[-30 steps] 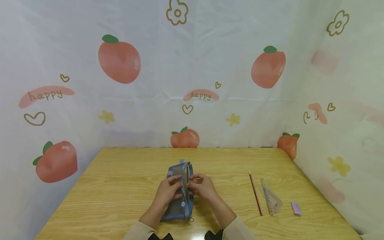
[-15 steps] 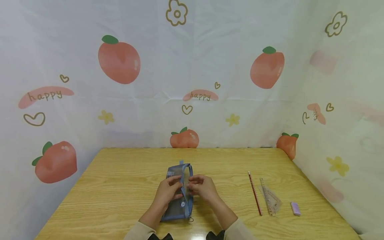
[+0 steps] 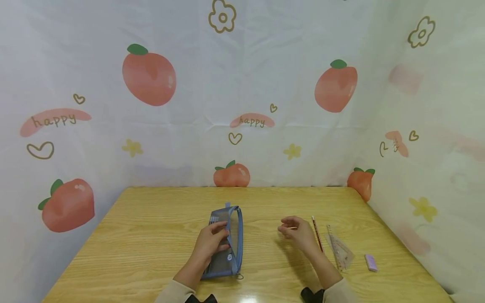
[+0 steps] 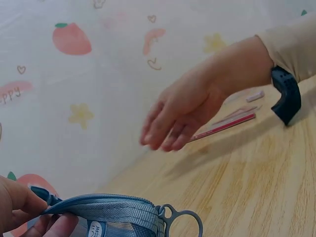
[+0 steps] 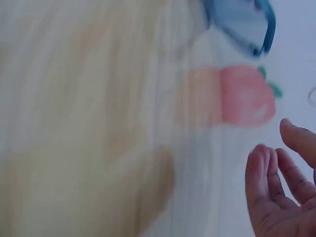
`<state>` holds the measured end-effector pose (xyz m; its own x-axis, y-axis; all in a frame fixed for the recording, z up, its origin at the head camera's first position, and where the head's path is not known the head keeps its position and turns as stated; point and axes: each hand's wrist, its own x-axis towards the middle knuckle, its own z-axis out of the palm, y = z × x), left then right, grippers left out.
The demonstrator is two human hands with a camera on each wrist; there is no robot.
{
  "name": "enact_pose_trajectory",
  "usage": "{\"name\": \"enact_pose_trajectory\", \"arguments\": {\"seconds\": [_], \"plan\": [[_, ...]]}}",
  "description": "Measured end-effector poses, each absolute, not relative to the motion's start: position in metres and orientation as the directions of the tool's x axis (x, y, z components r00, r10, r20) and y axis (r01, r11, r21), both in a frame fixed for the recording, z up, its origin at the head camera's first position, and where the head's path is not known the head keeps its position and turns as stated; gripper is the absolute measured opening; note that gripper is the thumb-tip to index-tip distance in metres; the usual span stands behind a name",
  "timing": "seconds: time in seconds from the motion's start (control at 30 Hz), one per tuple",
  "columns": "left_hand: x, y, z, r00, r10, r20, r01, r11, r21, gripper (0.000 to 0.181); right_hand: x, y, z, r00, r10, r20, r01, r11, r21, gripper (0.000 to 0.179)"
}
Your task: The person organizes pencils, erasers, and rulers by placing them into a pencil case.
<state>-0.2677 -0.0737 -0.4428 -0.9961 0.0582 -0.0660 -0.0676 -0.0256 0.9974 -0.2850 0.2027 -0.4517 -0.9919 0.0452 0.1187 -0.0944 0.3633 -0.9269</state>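
A blue-grey mesh pencil case (image 3: pixel 219 267) lies on the table with its zipped side gaping open. My left hand (image 3: pixel 208 244) holds its left edge. In the left wrist view, the thumb and fingers (image 4: pixel 59 224) pinch the rim near the zip, whose ring pull (image 4: pixel 185 224) hangs at the near end. My right hand (image 3: pixel 301 235) is over the table to the right of the case, fingers loosely bent, nothing in them. Nearest to it lies a red pencil (image 3: pixel 317 233), partly covered by the forearm. The right wrist view shows the hand (image 5: pixel 281 197) with thumb and fingers apart.
Right of the pencil lie a clear ruler (image 3: pixel 334 248) and a clear set square (image 3: pixel 344 254), overlapping. Farther right is a small purple eraser (image 3: pixel 371 262). Peach-printed cloth (image 3: pixel 182 143) rises behind and beside the wooden table (image 3: pixel 151 219).
My right hand has left the pencil case's opening and moved right, towards the pencil. A dark slim stick seen in the opening earlier no longer shows. The left hand stays on the case.
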Motion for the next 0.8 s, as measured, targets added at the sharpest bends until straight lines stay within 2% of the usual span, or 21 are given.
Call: {"name": "enact_pose_trajectory", "arguments": {"seconds": [0.1, 0.2, 0.4, 0.8], "plan": [[-0.268, -0.073, -0.444, -0.996, 0.054, -0.066, -0.067, -0.025, 0.997, 0.040, -0.282, 0.231, -0.448, -0.981, 0.099, 0.167, -0.087, 0.548, -0.832, 0.034], [-0.268, -0.073, -0.444, -0.997, 0.052, -0.063, -0.064, -0.017, 0.998, 0.040, -0.277, 0.254, -0.443, -0.973, 0.125, 0.196, -0.072, 0.643, -0.763, 0.032], [-0.268, -0.074, -0.445, -0.997, 0.051, -0.062, -0.063, -0.014, 0.998, 0.040, -0.271, 0.279, -0.443, -0.969, 0.141, 0.203, -0.037, 0.729, -0.684, 0.030], [-0.268, -0.073, -0.446, -0.995, 0.076, -0.060, -0.062, -0.021, 0.998, 0.041, -0.268, 0.283, -0.445, -0.989, 0.098, 0.114, 0.012, 0.806, -0.591, 0.027]]}}
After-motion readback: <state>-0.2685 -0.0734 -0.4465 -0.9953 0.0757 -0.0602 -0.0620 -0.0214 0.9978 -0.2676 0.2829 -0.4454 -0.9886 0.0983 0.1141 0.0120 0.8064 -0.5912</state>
